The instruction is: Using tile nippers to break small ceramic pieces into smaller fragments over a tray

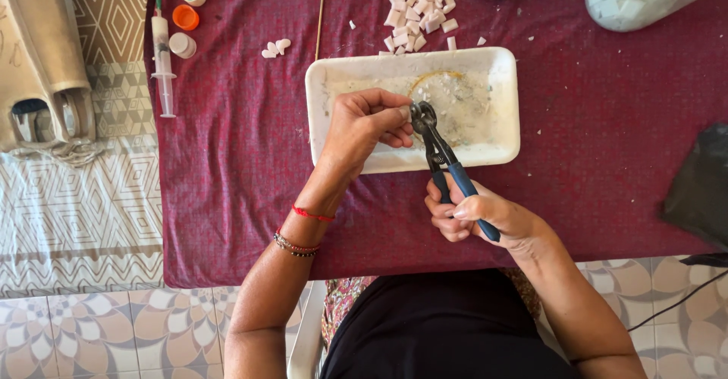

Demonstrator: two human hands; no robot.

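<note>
**Nippers at work over the white tray**

My right hand is clenched around the blue handles of the metal wheeled nippers, whose head sits over the shallow white rectangular tray. My left hand pinches something at the nipper head; its grip is closed, but the piece is too small to make out. Beyond the tray lies a pile of small pale pink tile squares on the dark red cloth-covered surface.
</note>
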